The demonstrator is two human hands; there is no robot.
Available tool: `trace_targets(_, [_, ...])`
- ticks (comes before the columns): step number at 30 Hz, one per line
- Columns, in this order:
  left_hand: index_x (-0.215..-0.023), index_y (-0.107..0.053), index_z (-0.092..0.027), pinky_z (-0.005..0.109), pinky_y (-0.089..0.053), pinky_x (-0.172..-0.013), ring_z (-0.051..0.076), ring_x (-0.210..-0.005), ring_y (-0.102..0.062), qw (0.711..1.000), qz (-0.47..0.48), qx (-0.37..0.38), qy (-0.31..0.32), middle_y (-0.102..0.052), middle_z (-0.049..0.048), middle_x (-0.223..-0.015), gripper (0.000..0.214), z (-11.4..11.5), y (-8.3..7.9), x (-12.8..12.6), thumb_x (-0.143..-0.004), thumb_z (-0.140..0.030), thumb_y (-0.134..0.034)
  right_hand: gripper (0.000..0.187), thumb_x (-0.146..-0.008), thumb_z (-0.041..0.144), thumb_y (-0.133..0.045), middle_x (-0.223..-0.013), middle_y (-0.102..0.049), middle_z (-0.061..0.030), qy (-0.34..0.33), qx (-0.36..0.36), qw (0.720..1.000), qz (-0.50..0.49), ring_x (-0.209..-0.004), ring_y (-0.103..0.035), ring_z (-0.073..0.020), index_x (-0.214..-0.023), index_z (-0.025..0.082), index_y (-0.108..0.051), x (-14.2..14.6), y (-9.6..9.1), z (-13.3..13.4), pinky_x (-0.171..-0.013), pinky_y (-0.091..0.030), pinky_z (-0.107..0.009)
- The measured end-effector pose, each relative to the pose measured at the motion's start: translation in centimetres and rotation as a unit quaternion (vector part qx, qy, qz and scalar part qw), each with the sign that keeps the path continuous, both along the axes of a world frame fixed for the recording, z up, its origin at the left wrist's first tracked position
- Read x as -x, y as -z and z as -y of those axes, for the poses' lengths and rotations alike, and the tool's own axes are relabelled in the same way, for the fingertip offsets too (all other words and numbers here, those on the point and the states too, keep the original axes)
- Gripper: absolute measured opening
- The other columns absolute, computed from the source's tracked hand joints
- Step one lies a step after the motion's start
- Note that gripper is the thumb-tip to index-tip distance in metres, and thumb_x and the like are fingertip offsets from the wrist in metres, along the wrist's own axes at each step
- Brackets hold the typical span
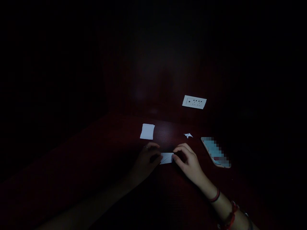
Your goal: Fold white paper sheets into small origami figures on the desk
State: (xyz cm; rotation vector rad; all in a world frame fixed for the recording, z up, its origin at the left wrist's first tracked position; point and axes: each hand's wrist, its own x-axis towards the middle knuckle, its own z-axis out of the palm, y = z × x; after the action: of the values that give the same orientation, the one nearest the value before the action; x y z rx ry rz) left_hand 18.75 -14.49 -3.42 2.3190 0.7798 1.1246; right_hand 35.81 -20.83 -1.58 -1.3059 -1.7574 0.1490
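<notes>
From the head view, I pinch a small white folded paper [167, 157] low over the desk [165, 131], its left edge in my left hand [144, 159] and its right edge in my right hand [190, 161]; a slanting crease crosses it. Beyond my left hand lies a stack of white sheets [147, 131]. Past my right hand sits a tiny folded paper figure [188, 135], and to the right of that hand lies a phone [214, 151]. A white socket [194, 102] is on the dark wall [165, 80].
</notes>
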Motion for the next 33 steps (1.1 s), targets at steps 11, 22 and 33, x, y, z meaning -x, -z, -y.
trace_targets(11, [-0.081, -0.056, -0.021, 0.032, -0.039, -0.078, 0.016, -0.092, -0.043, 0.997, -0.010, -0.079, 0.023, -0.044, 0.0017, -0.097, 0.013, 0.2, 0.3, -0.4, -0.076, -0.012, -0.048, 0.012, -0.074, 0.013, -0.047, -0.084, -0.049, -0.0037, -0.028, 0.010, 0.993, 0.117, -0.081, -0.046, -0.0158, -0.079, 0.019, -0.056, 0.3, -0.1, 0.3, -0.072, -0.037, -0.030])
trace_targets(22, [-0.080, -0.055, -0.021, 0.032, -0.039, -0.078, 0.016, -0.093, -0.043, 0.997, -0.018, -0.064, 0.047, -0.043, 0.0017, -0.098, 0.014, 0.7, -0.1, -0.5, -0.076, -0.011, -0.046, 0.010, -0.074, 0.015, -0.047, -0.081, -0.050, -0.0028, -0.039, 0.007, 0.994, 0.099, -0.077, -0.047, -0.0145, -0.077, 0.019, -0.057, 0.7, 0.1, 0.4, -0.070, -0.038, -0.029])
trace_targets(33, [-0.082, -0.052, -0.019, 0.030, -0.037, -0.080, 0.015, -0.094, -0.042, 0.996, -0.027, -0.050, 0.062, -0.041, 0.0022, -0.100, 0.015, 0.8, -0.3, -0.4, -0.079, -0.009, -0.042, 0.010, -0.073, 0.014, -0.048, -0.079, -0.050, -0.0020, -0.022, 0.011, 0.996, 0.089, -0.076, -0.047, -0.0143, -0.074, 0.019, -0.057, 1.0, 0.1, 0.5, -0.069, -0.037, -0.028])
